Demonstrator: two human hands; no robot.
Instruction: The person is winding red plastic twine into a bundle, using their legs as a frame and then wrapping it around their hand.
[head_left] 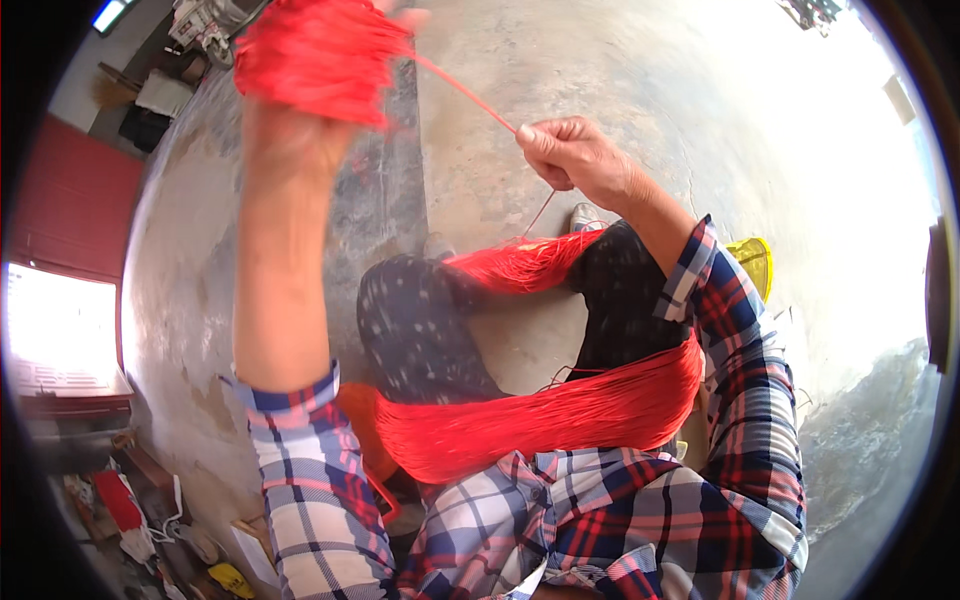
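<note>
Tautly, red cord (pixel 465 90) runs from the left hand (pixel 292 135)'s red bundle (pixel 315 62) to the right hand (pixel 582 158).
The right grip pinches the cord; the left's, hidden by the bundle, cannot be told. A red skein (pixel 545 415) spans lap and knees (pixel 405 295).

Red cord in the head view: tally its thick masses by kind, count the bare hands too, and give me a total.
Bare hands: 2 (left hand, right hand)
Blurred red bundle at the left hand: 1
Red swaths across the legs: 2 (far swath, near swath)
Total: 5
</note>
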